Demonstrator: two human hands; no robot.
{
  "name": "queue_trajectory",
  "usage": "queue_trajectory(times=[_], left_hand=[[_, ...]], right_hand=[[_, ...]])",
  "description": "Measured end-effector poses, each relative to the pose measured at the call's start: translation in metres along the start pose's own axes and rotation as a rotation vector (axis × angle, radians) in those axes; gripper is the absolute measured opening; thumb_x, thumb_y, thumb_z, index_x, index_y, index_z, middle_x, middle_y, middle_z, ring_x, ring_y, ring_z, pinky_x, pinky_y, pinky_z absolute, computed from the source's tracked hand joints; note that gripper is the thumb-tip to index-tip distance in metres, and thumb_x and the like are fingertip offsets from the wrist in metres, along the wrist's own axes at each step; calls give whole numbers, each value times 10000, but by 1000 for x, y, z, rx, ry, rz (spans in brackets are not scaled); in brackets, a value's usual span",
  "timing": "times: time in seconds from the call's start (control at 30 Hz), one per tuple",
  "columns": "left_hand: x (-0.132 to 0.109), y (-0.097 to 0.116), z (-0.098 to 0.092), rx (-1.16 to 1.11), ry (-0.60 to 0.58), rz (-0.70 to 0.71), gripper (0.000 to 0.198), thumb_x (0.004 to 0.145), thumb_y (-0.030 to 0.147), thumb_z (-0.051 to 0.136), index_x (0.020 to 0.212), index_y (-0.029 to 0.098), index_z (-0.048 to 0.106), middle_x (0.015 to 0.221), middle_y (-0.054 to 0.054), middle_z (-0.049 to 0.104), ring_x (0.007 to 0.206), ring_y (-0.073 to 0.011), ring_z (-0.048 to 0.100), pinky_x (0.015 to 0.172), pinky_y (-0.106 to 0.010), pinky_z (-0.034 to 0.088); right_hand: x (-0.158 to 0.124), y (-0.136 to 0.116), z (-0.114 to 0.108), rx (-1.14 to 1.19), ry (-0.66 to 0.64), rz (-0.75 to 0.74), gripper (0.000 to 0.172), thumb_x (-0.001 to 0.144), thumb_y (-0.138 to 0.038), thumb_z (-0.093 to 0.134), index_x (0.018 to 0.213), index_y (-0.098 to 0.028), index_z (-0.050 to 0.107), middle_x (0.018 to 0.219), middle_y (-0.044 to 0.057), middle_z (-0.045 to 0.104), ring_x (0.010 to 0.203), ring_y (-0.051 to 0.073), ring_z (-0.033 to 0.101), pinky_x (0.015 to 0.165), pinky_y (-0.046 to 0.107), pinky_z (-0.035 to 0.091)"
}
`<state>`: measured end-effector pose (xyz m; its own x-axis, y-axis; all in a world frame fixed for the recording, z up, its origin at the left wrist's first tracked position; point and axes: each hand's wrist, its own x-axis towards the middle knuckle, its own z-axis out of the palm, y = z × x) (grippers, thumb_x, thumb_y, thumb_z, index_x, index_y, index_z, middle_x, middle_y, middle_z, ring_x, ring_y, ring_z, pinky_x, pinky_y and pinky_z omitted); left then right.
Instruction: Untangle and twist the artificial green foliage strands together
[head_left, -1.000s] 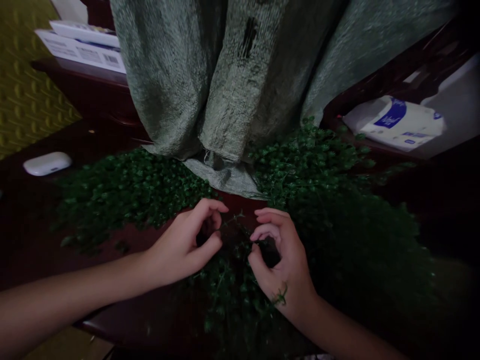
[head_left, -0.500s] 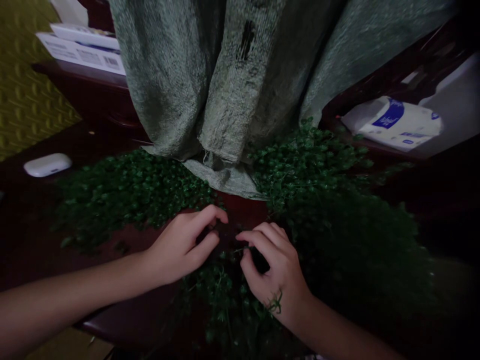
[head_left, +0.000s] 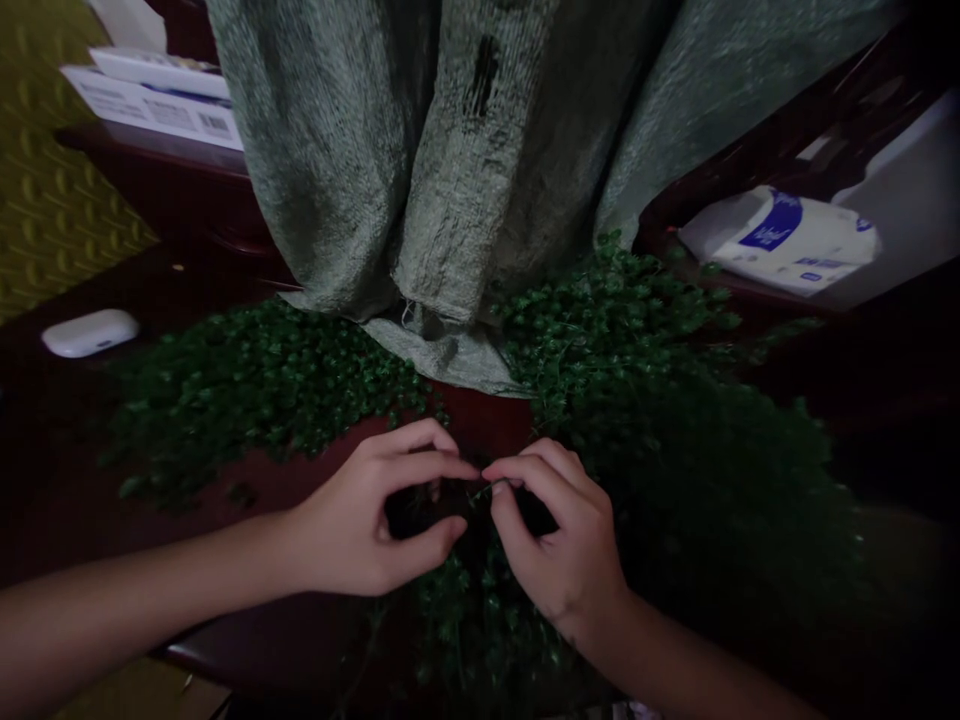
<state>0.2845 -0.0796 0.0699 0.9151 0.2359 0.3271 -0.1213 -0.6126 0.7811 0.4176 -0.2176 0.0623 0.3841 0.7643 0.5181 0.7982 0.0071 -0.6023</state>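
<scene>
Right hand (head_left: pixel 570 530): nearer, pinches thin green sprig (head_left: pixel 483 490) in fingers
Sprig axis: juts leftward, dipping slightly
Left hand (head_left: pixel 356 520): faces sprig's tip with fingers parted

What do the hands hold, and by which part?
The right hand pinches a sprig; which part is too dark to tell. The left hand holds nothing visible.

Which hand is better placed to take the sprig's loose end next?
Probably the left hand: its thumb and index finger stand apart, facing the loose end of the sprig, which the right hand appears to pinch.
</scene>
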Motion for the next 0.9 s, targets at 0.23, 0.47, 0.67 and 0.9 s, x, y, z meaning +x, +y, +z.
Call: queue_trajectory(times=[0.23, 0.47, 0.67, 0.9], left_hand=[[1, -4, 2, 78, 63, 27, 174, 769, 218, 693, 936, 174, 709, 943, -75, 627, 850, -176, 609, 754, -287, 514], [5, -7, 3, -40, 139, -73, 104, 798, 193, 674, 838, 204, 769, 825, -39, 688, 669, -129, 624, 620, -237, 511], [7, -11, 4, -467, 61, -482, 95, 720, 267, 767, 796, 209, 772, 797, -28, 750, 735, -170, 677, 671, -264, 543], [9, -14, 0, -773, -69, -747, 54, 714, 226, 775, 768, 226, 769, 712, 8, 726, 668, -107, 638, 662, -209, 517]], right_hand=[[1, -1, -1, -9, 34, -5, 189, 802, -45, 522, 820, -190, 643, 737, 4, 616, 712, 157, 575, 685, 326, 412], [0, 1, -1, -4, 51, 37, 186, 848, -75, 502, 851, -198, 641, 786, 17, 618, 756, 163, 586, 699, 327, 443], [-2, -3, -4, -10, 51, -10, 345, 796, -103, 542, 1121, -207, 594, 1061, 93, 548, 994, 237, 554, 833, 412, 478], [-2, -3, -2, -74, 34, -141, 165, 756, -108, 640, 863, -229, 674, 965, 40, 608, 910, 210, 570, 826, 413, 448]])
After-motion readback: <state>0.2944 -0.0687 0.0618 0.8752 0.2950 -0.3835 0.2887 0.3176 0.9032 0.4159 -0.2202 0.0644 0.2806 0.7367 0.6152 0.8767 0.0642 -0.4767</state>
